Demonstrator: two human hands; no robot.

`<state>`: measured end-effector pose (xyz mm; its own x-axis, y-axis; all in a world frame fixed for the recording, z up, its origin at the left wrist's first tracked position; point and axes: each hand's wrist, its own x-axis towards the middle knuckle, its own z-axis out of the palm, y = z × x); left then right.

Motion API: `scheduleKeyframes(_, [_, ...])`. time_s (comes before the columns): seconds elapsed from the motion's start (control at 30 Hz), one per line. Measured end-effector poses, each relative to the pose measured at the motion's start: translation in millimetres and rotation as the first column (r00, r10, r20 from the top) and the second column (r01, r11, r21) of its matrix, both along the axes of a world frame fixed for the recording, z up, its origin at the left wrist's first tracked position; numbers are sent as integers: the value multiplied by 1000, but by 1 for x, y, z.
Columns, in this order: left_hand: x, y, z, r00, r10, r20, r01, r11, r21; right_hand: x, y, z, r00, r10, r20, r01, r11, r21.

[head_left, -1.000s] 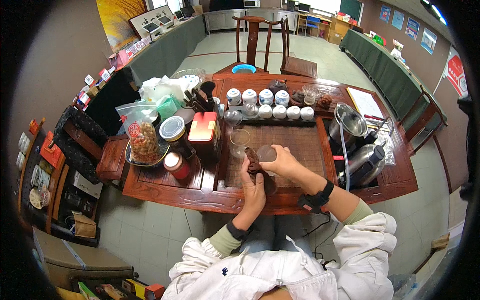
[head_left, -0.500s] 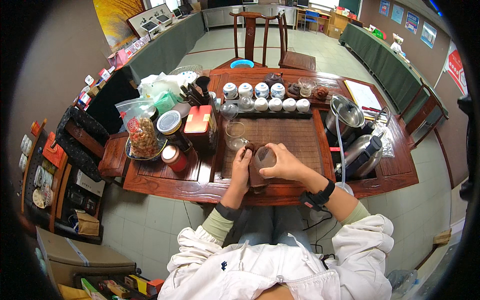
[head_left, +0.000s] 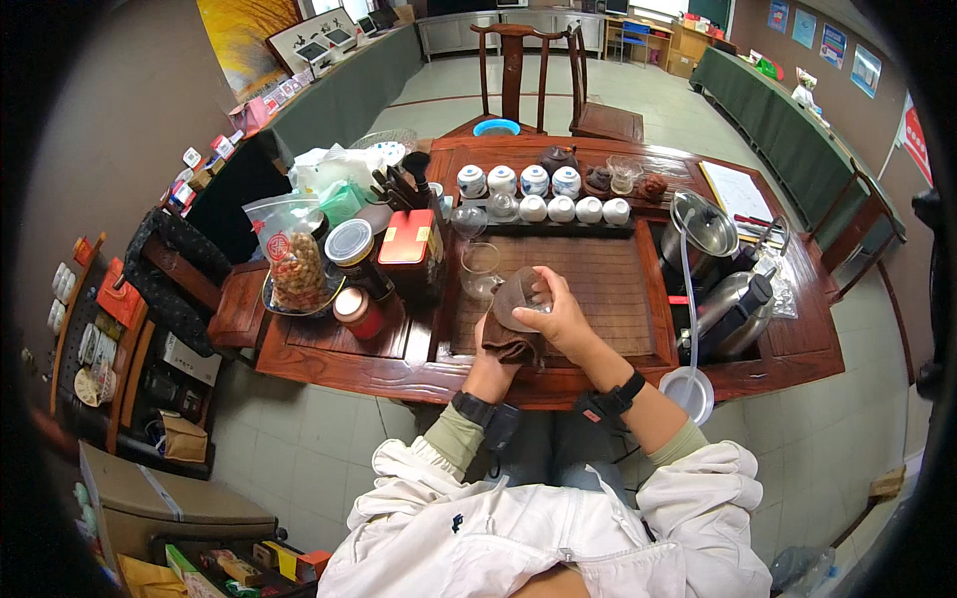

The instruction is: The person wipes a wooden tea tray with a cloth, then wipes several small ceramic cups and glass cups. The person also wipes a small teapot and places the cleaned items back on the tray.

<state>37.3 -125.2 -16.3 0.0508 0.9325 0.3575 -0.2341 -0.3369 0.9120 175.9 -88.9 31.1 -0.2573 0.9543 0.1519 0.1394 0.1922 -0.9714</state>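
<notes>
Over the slatted wooden tea tray [head_left: 588, 289], my right hand [head_left: 558, 319] grips a clear glass vessel [head_left: 523, 294] with thumb and fingers. My left hand [head_left: 488, 354] is closed on a brown cloth [head_left: 513, 347] bunched beneath and against the glass; the cloth hides part of that hand. Just behind and left of them stands an empty glass pitcher [head_left: 479, 264]. A row of small white cups [head_left: 561, 207] sits on a black strip along the tray's back, with lidded blue-and-white cups [head_left: 534, 180] behind it.
Left on the table are a red-lidded tin [head_left: 404, 239], jars [head_left: 359, 309] and a bag of nuts [head_left: 294, 269]. At right stand a steel pot [head_left: 688, 229], a steel kettle [head_left: 733, 319], a hose and a white notepad [head_left: 736, 189]. Wooden chairs [head_left: 508, 70] are beyond the table.
My right hand and the glass have risen slightly and turned. The cloth now hangs lower beneath the glass, and my left hand has turned with it, its thumb now mostly hidden.
</notes>
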Motion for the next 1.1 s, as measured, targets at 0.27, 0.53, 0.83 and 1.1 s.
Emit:
scheduleKeyframes(0.27, [7, 33, -24, 534, 3, 846, 482, 821, -307, 3, 8, -21, 954, -208, 218, 106, 909, 404])
scheduleKeyframes(0.53, [-1, -2, 9, 818, 24, 574, 303, 831, -467, 13, 3, -18, 791, -351, 501, 43, 849, 527])
scheduleKeyframes(0.83, [13, 17, 1, 771, 270, 576, 77, 859, -506, 14, -16, -1, 861, -141, 488, -48, 934, 355])
scheduleKeyframes(1.1, [0, 26, -4, 657, 20, 754, 472, 769, -431, 30, -15, 1, 987, 159, 14, -157, 986, -59])
